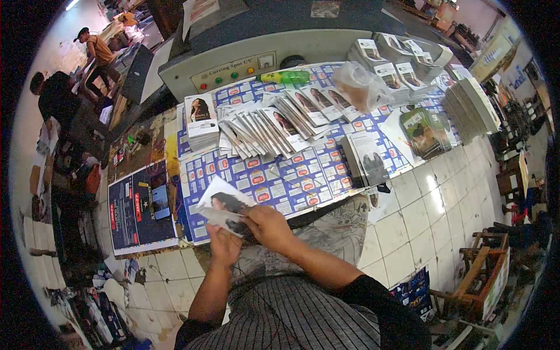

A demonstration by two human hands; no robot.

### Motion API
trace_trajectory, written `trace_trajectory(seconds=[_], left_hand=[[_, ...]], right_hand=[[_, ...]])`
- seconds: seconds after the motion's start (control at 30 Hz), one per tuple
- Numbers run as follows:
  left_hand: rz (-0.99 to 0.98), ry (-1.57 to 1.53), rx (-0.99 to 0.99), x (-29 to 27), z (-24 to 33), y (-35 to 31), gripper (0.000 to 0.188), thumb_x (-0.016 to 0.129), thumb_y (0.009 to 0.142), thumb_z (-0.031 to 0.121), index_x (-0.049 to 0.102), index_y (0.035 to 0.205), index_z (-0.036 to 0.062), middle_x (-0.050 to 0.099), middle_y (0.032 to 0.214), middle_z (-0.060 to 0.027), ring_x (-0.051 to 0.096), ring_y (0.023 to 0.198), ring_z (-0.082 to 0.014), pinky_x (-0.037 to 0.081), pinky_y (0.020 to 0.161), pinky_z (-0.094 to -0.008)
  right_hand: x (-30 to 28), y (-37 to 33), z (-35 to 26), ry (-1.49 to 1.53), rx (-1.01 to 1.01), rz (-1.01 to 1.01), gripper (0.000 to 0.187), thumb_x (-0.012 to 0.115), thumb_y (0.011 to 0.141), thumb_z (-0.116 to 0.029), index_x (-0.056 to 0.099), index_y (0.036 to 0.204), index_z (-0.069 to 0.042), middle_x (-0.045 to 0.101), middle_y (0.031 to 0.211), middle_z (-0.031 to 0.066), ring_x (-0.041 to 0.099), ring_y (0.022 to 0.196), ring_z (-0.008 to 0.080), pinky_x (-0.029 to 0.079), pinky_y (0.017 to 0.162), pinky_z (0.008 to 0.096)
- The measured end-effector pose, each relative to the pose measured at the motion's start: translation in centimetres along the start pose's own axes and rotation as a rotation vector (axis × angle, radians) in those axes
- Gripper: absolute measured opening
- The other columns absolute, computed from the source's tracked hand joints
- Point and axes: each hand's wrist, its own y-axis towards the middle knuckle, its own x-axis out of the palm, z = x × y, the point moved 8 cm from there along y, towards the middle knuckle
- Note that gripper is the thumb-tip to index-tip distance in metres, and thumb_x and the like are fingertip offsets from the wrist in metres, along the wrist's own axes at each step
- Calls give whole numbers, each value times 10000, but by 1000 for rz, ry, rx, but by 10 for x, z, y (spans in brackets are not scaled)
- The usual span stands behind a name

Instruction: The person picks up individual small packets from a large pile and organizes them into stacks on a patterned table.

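In front of my body I hold a white printed card (217, 192) with a picture of a dark-haired head, bent or folded across its lower part. My left hand (224, 246) grips its lower edge from below. The fingers of my right hand (269, 227) pinch its right side, partly covering the print. Beyond it, a fanned row of similar printed cards (274, 125) lies across the blue patterned table sheet (262, 178). A neat stack of them (201, 119) stands at the row's left end. Another stack (364, 157) sits to the right, near the table's front edge.
More bundled stacks (402, 64) and a clear plastic bag (359, 87) are at the back right. A green bottle (291, 77) lies by a grey machine panel (227, 73). On the left is a phone (160, 201) on a dark poster. Two people work at the far left.
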Motion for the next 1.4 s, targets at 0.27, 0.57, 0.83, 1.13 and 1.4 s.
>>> trace_trajectory(seconds=[0.27,0.57,0.83,1.13,1.4], left_hand=[[172,459,38,-49,31,13,496,649,967,342,541,1361,63,622,1253,-73,590,1162,-228,491,973,-385],[724,1979,407,-34,56,41,480,641,918,233,544,1367,92,509,1387,-180,506,1250,-363,405,963,-534],[-108,2164,417,-15,0,62,570,411,1048,422,342,1535,135,323,1597,-100,249,1493,-278,159,1218,-469],[-120,2199,458,-11,0,63,621,523,985,441,403,1503,121,342,1592,-68,272,1479,-277,169,1215,-471],[-218,2086,290,-30,14,61,824,762,781,336,410,1480,77,361,1535,-205,262,1477,-324,155,1223,-501]], right_hand=[[27,14,57,572,248,16,243,617,994,-190,682,1157,-21,705,971,119,604,920,97,493,818,301],[19,33,107,-46,403,75,305,658,906,-181,635,1153,-4,681,1003,279,656,950,461,517,776,490],[17,36,125,243,242,148,330,641,939,-173,631,1241,-41,706,1068,213,689,964,365,533,817,420],[54,26,164,877,672,-218,364,547,1004,-264,628,1273,-33,696,1087,133,664,973,258,516,860,362],[66,54,77,-272,-181,-132,409,602,961,-261,591,1339,-105,507,1427,191,511,1276,392,383,1068,500]])
